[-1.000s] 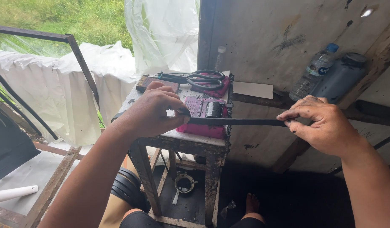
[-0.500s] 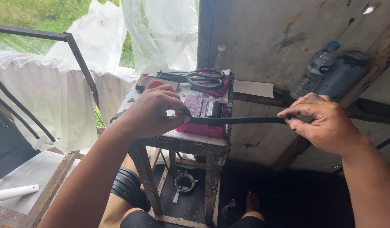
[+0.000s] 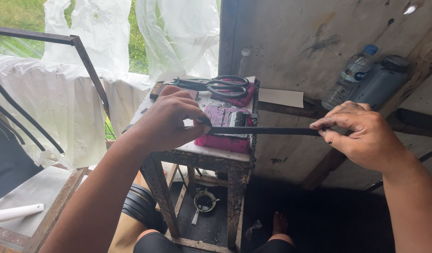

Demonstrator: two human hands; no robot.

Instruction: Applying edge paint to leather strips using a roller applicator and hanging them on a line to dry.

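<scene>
Nothing shifting since earlier frame: L hand [image 3: 171,122] & R hand [image 3: 361,136] still pinching black strip [image 3: 265,130] ends, long axis running left-right, over stand [image 3: 211,157].

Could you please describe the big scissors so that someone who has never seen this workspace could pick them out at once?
Find the small, worn wooden stand in front of the person. The scissors lie flat at its far edge, beyond the left hand. They alone have dark looped handles, resting on a pink block.
</scene>
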